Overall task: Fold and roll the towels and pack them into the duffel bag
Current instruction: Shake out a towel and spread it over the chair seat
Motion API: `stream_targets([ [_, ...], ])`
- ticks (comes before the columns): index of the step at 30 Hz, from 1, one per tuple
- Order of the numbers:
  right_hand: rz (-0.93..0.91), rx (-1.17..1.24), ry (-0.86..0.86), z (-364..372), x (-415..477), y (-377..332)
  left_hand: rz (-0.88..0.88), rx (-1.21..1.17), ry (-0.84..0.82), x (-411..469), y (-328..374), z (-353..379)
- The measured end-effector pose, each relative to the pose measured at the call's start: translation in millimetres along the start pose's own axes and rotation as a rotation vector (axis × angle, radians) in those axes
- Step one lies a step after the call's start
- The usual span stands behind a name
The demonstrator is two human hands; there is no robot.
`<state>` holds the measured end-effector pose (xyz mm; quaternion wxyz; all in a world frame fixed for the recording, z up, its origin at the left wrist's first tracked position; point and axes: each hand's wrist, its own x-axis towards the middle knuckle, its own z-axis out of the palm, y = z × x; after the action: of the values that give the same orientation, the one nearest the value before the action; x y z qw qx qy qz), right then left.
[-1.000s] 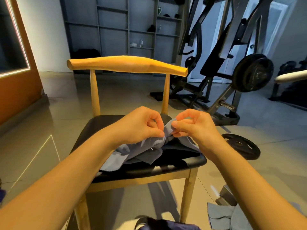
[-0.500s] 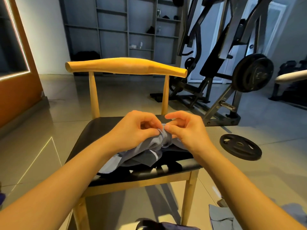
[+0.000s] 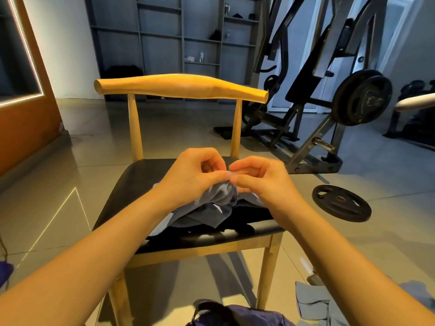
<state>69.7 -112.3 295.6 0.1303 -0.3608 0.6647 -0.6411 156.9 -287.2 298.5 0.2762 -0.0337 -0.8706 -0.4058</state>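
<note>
A grey-blue towel (image 3: 211,203) lies crumpled on the black seat of a wooden chair (image 3: 141,180). My left hand (image 3: 190,175) and my right hand (image 3: 261,177) meet above it, thumb and fingers of each pinching the same raised edge of the cloth. The rest of the towel hangs down onto the seat under my left wrist. A dark purple duffel bag (image 3: 235,314) with a black strap shows at the bottom edge, on the floor in front of the chair. More grey towels (image 3: 310,302) lie on the floor at the lower right.
A weight plate (image 3: 341,203) lies on the tiled floor right of the chair. Behind it stands a plate-loaded gym machine (image 3: 329,90). Grey shelving (image 3: 176,43) lines the back wall. An orange wall panel (image 3: 28,102) is at the left.
My hands have drawn closer together and shifted slightly back over the seat, gathering the towel edge into a tighter pinch. The camera view has tipped slightly.
</note>
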Motion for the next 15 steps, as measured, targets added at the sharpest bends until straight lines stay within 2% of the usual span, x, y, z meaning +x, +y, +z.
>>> stream_targets([
  [7, 0.070, -0.073, 0.013, -5.0, 1.2, 7.0, -0.182, -0.121, -0.046, -1.8, -1.8, 6.1],
  [11, 0.085, -0.134, 0.082, -2.6, 1.9, 10.1, -0.157, -0.045, -0.041, -2.9, -2.7, 12.5],
  [15, 0.044, -0.162, 0.081, -0.8, 0.1, 8.1, -0.109, -0.004, -0.012, -2.9, -2.3, 14.6],
])
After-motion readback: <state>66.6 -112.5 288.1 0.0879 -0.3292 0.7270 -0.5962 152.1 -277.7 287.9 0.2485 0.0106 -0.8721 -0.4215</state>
